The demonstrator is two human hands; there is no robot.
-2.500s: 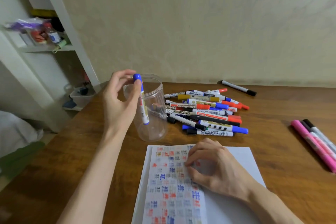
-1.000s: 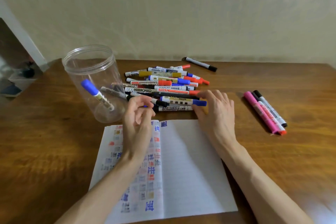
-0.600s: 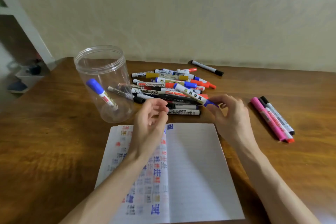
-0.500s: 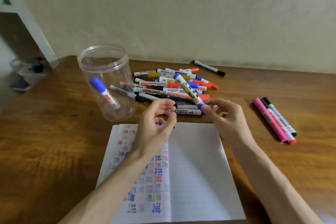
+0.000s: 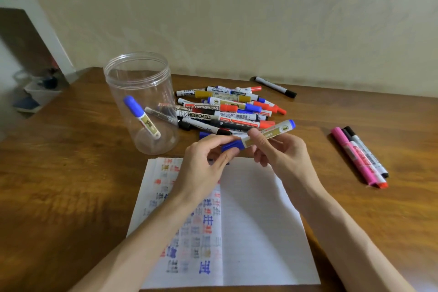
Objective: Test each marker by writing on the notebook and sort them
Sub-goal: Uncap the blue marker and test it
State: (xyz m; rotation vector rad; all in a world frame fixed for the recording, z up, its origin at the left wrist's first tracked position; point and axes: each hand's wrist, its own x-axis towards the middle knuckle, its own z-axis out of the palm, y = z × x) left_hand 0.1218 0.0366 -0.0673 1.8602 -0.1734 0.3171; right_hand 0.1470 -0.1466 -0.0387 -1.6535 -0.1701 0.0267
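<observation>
Two hands are holding one blue-capped marker (image 5: 267, 135) over the top edge of the open notebook (image 5: 256, 232).

The left hand (image 5: 203, 166) is pinching its blue cap while the right hand (image 5: 279, 152) is gripping the gold-labelled barrel. Behind them a pile of markers (image 5: 227, 106) is lying on the wooden tabletop (image 5: 59, 185), two barrels reading "WHITEBOARD"; the smaller print is too blurred to read. A clear jar (image 5: 142, 83) is standing left of the pile, a second blue marker (image 5: 141, 116) leaning inside. Pink and black markers (image 5: 355, 154) are lying well to the right. A pale wall (image 5: 237, 19) is rising behind.
</observation>
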